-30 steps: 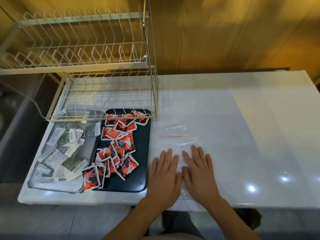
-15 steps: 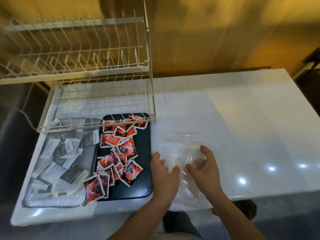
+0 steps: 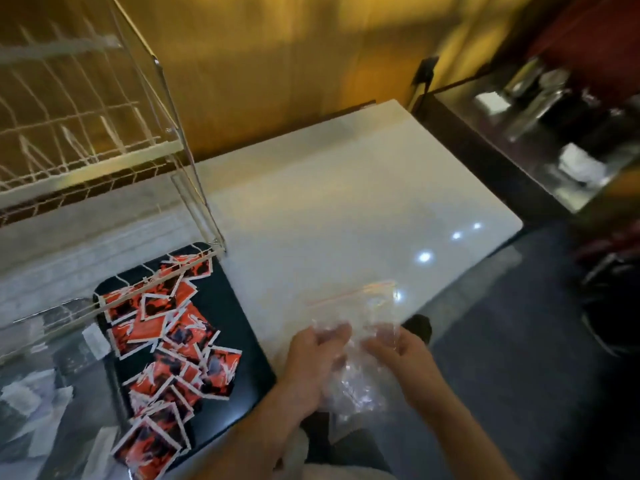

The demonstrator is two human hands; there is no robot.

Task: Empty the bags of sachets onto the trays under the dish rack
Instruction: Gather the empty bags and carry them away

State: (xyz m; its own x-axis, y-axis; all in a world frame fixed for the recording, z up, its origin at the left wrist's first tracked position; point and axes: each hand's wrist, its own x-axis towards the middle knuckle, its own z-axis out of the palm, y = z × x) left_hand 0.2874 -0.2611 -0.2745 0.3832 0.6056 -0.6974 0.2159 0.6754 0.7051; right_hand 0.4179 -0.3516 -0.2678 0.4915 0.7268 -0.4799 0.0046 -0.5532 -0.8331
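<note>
- White glossy table (image 3: 346, 209): carried the wire dish rack (image 3: 86, 140).
- Black rectangular tray (image 3: 235, 341): under the rack, strewn with red-and-black sachets (image 3: 166, 341).
- Clear crumpled plastic bag (image 3: 360, 341): above the table's near edge.
- Left hand (image 3: 315, 358), right hand (image 3: 405, 355): fingers curled, gripping the bag.

Wall: warm yellow-brown panelling (image 3: 277, 64) across the top.
Floor: dark (image 3: 519, 375), lower right.
Side table: dark, blurred clutter (image 3: 540, 133), upper right.

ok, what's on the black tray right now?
The black tray holds a loose pile of red sachets. Its far end sits under the dish rack, whose wires cross it. Whatever lies beneath the pile is covered.
</note>
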